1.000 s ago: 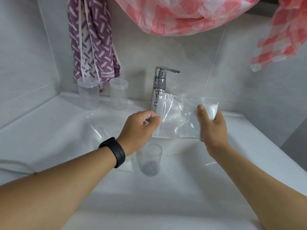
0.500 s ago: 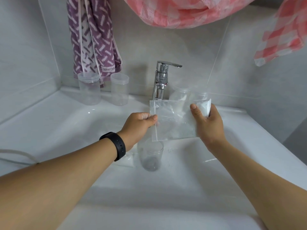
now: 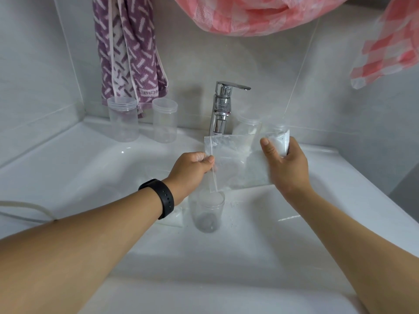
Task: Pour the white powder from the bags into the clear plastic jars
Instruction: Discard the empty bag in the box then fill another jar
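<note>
Both hands hold one bag [image 3: 238,164] above the open jar [image 3: 207,210] in the sink [image 3: 79,168]: left hand [image 3: 192,166] pinches its lower corner, right hand [image 3: 283,164] grasps the powder-filled end. Thin film looks limp and slippery, best gripped at the edges. Two lidded jars [image 3: 123,118] stand at the sink's far-left corner.

A white sink surface [image 3: 68,159] carries the chrome faucet [image 3: 221,109]; left of the faucet stand two lidded jars [image 3: 123,118] [image 3: 164,120], nearer than it an open jar [image 3: 206,211].
</note>
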Tool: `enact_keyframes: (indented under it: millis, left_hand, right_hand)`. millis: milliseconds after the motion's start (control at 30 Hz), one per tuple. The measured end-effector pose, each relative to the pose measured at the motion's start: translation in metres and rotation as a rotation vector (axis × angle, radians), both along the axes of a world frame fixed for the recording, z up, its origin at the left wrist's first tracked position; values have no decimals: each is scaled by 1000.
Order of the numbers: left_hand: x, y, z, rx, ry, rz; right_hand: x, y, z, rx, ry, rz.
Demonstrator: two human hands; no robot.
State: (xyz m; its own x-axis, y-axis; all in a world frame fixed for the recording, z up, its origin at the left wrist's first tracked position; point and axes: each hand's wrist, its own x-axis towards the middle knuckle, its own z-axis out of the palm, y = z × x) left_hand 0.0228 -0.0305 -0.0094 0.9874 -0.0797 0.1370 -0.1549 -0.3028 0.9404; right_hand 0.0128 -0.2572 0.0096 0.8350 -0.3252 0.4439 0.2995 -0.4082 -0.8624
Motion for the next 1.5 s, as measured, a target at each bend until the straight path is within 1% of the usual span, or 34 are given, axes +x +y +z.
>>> enact_keyframes:
  millis: [333,933,1500]
  left_hand:
    - [0,-2,0,31,0,2]
    - [-5,-2,4,45,-13,-23]
    - [-6,-1,3,55,-15,-34]
  right_hand:
    - [0,0,4,-60,-5,-30]
    - [-5,2,12,-116,1,-21]
    - [-8,2,18,-129,4,0]
